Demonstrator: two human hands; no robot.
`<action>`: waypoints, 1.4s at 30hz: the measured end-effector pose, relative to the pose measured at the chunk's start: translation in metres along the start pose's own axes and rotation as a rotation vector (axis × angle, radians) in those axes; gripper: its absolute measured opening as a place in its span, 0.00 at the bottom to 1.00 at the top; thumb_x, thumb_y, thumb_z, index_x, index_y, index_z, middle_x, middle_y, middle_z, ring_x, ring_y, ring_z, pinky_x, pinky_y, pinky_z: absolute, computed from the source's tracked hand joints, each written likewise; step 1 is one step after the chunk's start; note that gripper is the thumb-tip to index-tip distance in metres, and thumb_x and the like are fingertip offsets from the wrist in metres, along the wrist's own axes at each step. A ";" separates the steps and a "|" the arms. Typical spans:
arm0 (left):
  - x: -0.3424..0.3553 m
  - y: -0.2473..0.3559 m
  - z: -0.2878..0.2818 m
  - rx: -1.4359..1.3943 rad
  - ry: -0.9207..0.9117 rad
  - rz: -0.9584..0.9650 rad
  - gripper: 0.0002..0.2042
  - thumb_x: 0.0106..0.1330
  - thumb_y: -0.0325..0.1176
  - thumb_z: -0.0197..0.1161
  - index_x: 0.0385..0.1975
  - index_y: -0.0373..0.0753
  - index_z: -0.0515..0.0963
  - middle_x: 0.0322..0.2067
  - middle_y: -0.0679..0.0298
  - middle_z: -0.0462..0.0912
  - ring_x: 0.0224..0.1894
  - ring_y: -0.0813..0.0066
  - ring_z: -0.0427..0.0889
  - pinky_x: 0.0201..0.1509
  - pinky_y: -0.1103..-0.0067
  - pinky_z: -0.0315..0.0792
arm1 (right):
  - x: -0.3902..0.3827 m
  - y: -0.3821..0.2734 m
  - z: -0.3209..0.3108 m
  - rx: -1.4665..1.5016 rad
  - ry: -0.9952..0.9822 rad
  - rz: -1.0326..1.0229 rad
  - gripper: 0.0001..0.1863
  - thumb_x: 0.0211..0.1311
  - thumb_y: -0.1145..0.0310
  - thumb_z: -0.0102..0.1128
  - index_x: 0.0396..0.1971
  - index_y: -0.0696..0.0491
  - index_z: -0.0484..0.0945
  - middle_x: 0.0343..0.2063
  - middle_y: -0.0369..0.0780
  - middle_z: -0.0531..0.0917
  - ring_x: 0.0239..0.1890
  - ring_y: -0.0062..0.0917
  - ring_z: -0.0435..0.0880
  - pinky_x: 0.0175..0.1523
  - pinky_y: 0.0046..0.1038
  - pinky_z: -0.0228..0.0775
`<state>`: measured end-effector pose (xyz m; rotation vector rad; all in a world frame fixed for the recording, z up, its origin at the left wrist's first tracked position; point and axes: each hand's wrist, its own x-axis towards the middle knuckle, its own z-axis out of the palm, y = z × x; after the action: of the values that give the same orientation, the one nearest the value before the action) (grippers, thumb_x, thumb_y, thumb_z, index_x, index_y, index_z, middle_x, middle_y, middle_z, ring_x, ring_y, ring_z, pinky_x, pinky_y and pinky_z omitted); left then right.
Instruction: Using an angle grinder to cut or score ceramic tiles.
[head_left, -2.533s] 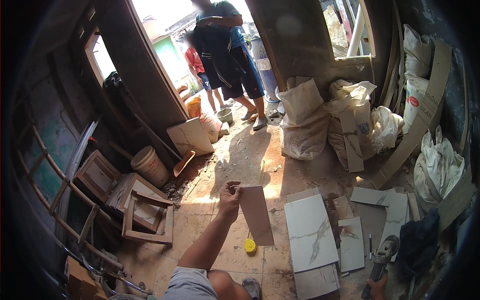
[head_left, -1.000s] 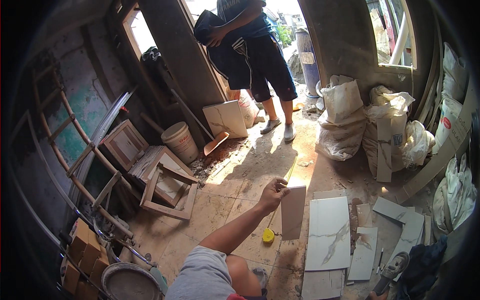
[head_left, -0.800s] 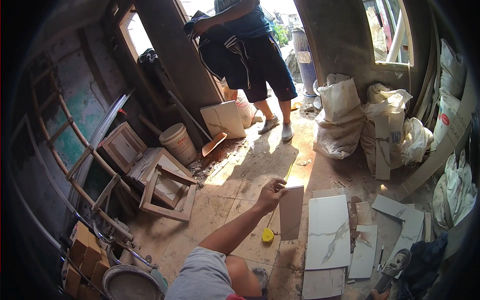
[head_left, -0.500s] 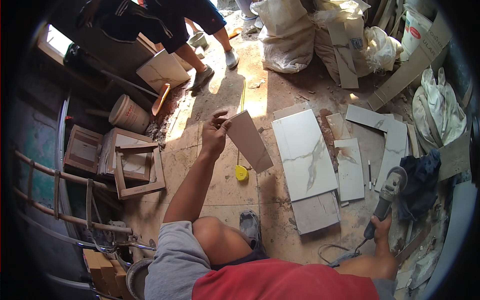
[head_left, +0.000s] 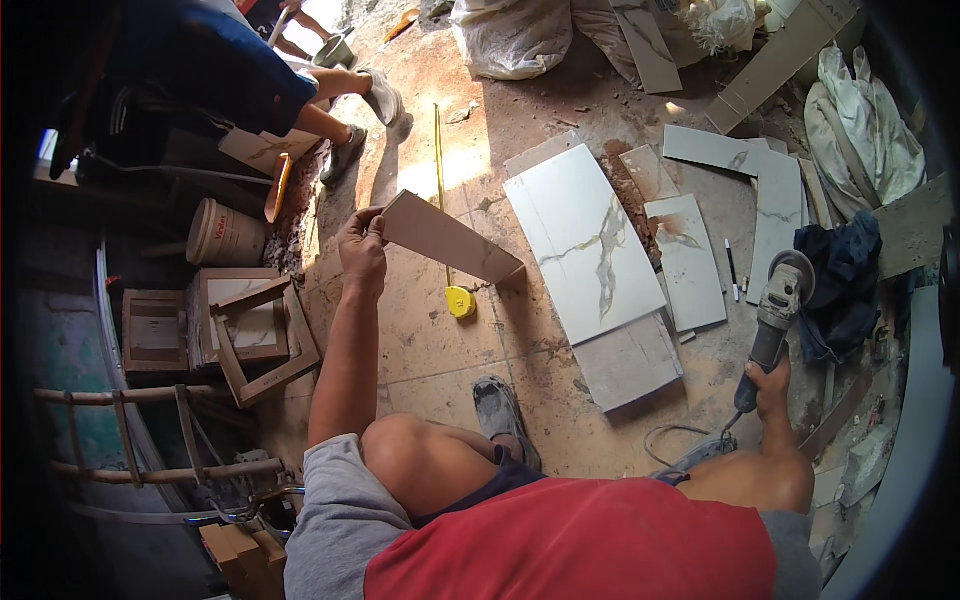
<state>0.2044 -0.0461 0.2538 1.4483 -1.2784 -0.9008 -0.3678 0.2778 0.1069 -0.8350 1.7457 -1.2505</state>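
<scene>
My left hand (head_left: 364,245) grips a narrow tile strip (head_left: 445,236) by its upper left end, holding it slanted with its back side up. Beneath it on the floor lies a yellow tape measure (head_left: 460,301), its blade (head_left: 438,150) drawn out toward the doorway. My right hand (head_left: 768,388) is closed round the handle of an angle grinder (head_left: 770,325), low at my right side, with its cord trailing. Beside the strip lie stacked white veined tiles (head_left: 580,240); cut tile pieces (head_left: 688,260) and a black-and-white marker (head_left: 730,268) lie to their right.
A co-worker's legs and shoes (head_left: 380,97) are at upper left, another person behind. Sacks (head_left: 510,35), dark cloth (head_left: 835,290) and offcuts crowd the back and right. At left are a bucket (head_left: 222,232), boxed tiles (head_left: 150,330), a wooden ladder (head_left: 120,430) and a tiled floor (head_left: 430,380).
My view has tipped down, showing my knees and shirt. My left hand has shifted left and the strip now slants more steeply from upright. The co-worker has moved leftward, bending or stepping.
</scene>
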 end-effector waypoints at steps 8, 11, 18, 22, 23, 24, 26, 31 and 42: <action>0.017 -0.019 -0.024 -0.088 0.039 -0.065 0.06 0.74 0.26 0.52 0.44 0.35 0.74 0.39 0.65 0.79 0.38 0.81 0.79 0.44 0.83 0.75 | 0.001 0.001 0.002 -0.023 -0.027 0.030 0.28 0.45 0.65 0.68 0.47 0.55 0.69 0.33 0.35 0.72 0.34 0.22 0.73 0.44 0.27 0.70; 0.023 -0.024 -0.039 -0.013 0.028 -0.020 0.05 0.74 0.25 0.49 0.43 0.37 0.73 0.38 0.67 0.78 0.37 0.83 0.76 0.41 0.86 0.71 | 0.001 -0.001 0.003 0.007 -0.033 0.063 0.27 0.45 0.65 0.67 0.47 0.54 0.69 0.33 0.35 0.72 0.34 0.22 0.73 0.44 0.26 0.70; 0.015 -0.020 -0.058 0.361 -0.063 0.196 0.10 0.73 0.27 0.47 0.48 0.34 0.72 0.47 0.61 0.76 0.51 0.73 0.73 0.57 0.79 0.66 | 0.003 -0.006 0.006 0.013 -0.027 0.046 0.27 0.45 0.65 0.67 0.47 0.54 0.69 0.33 0.35 0.73 0.35 0.22 0.74 0.44 0.26 0.70; 0.005 -0.015 -0.059 0.683 -0.056 0.203 0.10 0.74 0.31 0.48 0.48 0.34 0.72 0.42 0.58 0.79 0.45 0.69 0.78 0.50 0.76 0.70 | 0.005 -0.003 0.007 -0.032 -0.027 0.044 0.28 0.44 0.65 0.67 0.47 0.55 0.69 0.34 0.35 0.73 0.35 0.22 0.74 0.44 0.27 0.70; 0.005 -0.012 -0.063 0.782 -0.072 0.173 0.09 0.73 0.30 0.50 0.46 0.34 0.72 0.38 0.57 0.79 0.41 0.70 0.79 0.47 0.75 0.72 | 0.006 -0.003 0.007 -0.029 -0.043 0.046 0.28 0.44 0.65 0.67 0.48 0.55 0.69 0.33 0.35 0.73 0.35 0.22 0.74 0.44 0.27 0.70; 0.005 -0.009 -0.067 0.828 -0.062 0.142 0.09 0.73 0.30 0.50 0.46 0.34 0.72 0.38 0.57 0.79 0.41 0.70 0.79 0.47 0.75 0.72 | 0.006 -0.003 0.008 -0.033 -0.028 0.044 0.28 0.44 0.65 0.67 0.48 0.55 0.69 0.33 0.35 0.73 0.35 0.22 0.74 0.44 0.27 0.70; 0.003 -0.002 -0.081 0.671 -0.234 -0.011 0.07 0.72 0.27 0.51 0.46 0.34 0.71 0.40 0.59 0.79 0.44 0.73 0.77 0.48 0.76 0.71 | 0.005 -0.003 0.008 -0.049 -0.047 0.057 0.28 0.44 0.65 0.67 0.48 0.55 0.69 0.33 0.35 0.73 0.35 0.22 0.74 0.44 0.27 0.70; -0.019 -0.013 -0.092 0.359 -0.262 0.008 0.11 0.73 0.27 0.51 0.52 0.34 0.70 0.42 0.65 0.77 0.42 0.79 0.74 0.52 0.82 0.70 | 0.006 -0.005 0.010 -0.009 -0.051 0.050 0.28 0.44 0.65 0.67 0.48 0.55 0.69 0.33 0.35 0.73 0.34 0.22 0.74 0.43 0.27 0.71; -0.041 0.036 -0.144 0.191 -0.061 -0.007 0.13 0.76 0.37 0.50 0.52 0.38 0.72 0.43 0.66 0.80 0.45 0.82 0.78 0.46 0.82 0.74 | 0.002 -0.012 0.005 0.045 -0.066 0.063 0.29 0.44 0.62 0.68 0.48 0.55 0.69 0.33 0.36 0.75 0.35 0.22 0.76 0.44 0.27 0.72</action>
<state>0.3243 0.0222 0.3228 1.5846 -1.4377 -0.8513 -0.3637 0.2704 0.1173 -0.7806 1.6727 -1.2034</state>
